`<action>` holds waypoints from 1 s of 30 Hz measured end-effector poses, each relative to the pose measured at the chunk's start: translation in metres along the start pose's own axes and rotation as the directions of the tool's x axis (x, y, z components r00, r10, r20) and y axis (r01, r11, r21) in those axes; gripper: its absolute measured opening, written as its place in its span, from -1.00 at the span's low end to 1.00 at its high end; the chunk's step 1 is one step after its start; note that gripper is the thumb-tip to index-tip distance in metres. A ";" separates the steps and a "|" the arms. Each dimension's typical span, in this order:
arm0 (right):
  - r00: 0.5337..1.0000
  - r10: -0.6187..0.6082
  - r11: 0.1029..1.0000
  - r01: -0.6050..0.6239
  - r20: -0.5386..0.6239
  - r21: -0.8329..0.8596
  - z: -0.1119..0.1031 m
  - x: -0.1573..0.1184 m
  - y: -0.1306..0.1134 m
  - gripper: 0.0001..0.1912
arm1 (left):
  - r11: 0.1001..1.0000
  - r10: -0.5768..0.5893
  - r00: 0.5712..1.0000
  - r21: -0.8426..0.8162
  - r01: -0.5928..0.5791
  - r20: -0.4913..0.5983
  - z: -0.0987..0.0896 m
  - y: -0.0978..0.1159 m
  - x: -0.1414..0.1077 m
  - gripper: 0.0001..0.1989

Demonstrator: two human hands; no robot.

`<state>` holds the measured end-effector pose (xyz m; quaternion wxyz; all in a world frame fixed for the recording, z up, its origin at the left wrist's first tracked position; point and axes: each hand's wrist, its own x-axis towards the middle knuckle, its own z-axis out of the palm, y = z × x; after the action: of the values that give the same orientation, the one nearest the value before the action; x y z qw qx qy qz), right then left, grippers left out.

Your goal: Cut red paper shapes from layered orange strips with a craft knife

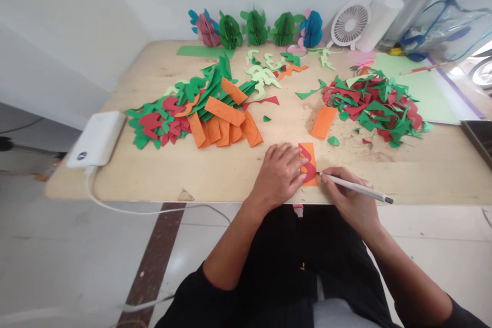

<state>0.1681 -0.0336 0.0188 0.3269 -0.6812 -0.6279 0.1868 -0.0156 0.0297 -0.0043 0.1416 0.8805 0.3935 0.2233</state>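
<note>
A red paper cutout (309, 166) with a scalloped edge lies on an orange paper rectangle (312, 149) near the table's front edge. Across its left side rests my left hand (280, 171), flat, with fingers stretched out and pressing the cutout down. My right hand (348, 200) is closed around a white pen (357, 187), whose tip meets the cutout's right edge. To the left, several orange paper pieces (225, 111) are fanned out, some bearing drawn outlines. Part of the red cutout is hidden under my left fingers.
Green and red cut shapes (165, 122) are heaped at left, and paper scraps (380, 105) at right. Honeycomb paper figures (257, 28) line the wall beside a small white fan (350, 25). A white power bank (98, 138) with a cable sits at the left edge.
</note>
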 end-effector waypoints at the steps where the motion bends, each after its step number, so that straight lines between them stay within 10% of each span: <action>1: 1.000 -0.001 1.000 0.001 0.000 0.000 0.000 0.000 0.000 -0.79 | 1.000 -0.001 1.000 0.002 0.001 0.003 0.000 0.000 0.000 -0.72; 30: 1.000 -0.023 1.000 0.023 0.001 -0.009 0.002 -0.007 -0.003 -0.79 | 1.000 0.006 1.000 0.000 -0.006 0.005 0.001 -0.001 0.000 -0.72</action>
<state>0.1637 -0.0399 0.0189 0.3257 -0.6754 -0.6365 0.1807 -0.0160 0.0305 -0.0058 0.1419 0.8822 0.3906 0.2215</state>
